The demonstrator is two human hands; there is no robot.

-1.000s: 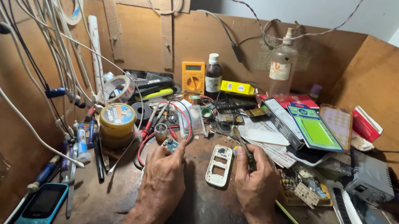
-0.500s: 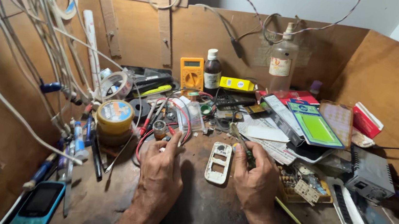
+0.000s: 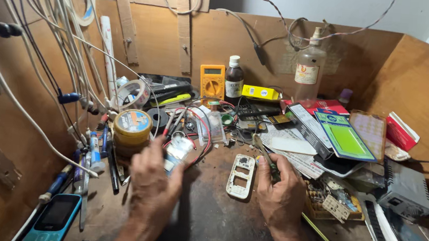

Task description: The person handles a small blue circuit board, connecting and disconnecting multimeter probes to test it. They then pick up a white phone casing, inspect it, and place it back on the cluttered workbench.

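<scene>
A white phone frame [image 3: 240,176] lies flat on the dark bench between my hands. My left hand [image 3: 153,185] is raised just left of it, fingers closed around a small pale object [image 3: 177,151] that is blurred by motion; I cannot tell what it is. My right hand [image 3: 282,195] rests right of the frame and grips metal tweezers [image 3: 263,147], whose tips point up and to the left above the frame's top end. Neither hand touches the frame.
A stack of tape rolls [image 3: 131,127] stands by my left hand, amid red wires. A yellow multimeter [image 3: 211,81], dark bottle [image 3: 234,77] and clear spray bottle [image 3: 309,66] line the back. Green-topped boxes [image 3: 344,136] and a grey adapter [image 3: 404,189] sit right. A blue keypad phone [image 3: 55,218] lies front left.
My left hand has lifted and moved forward-left toward the tape rolls, now blurred with the small object in it. The right hand with the tweezers and the phone frame have barely moved.
</scene>
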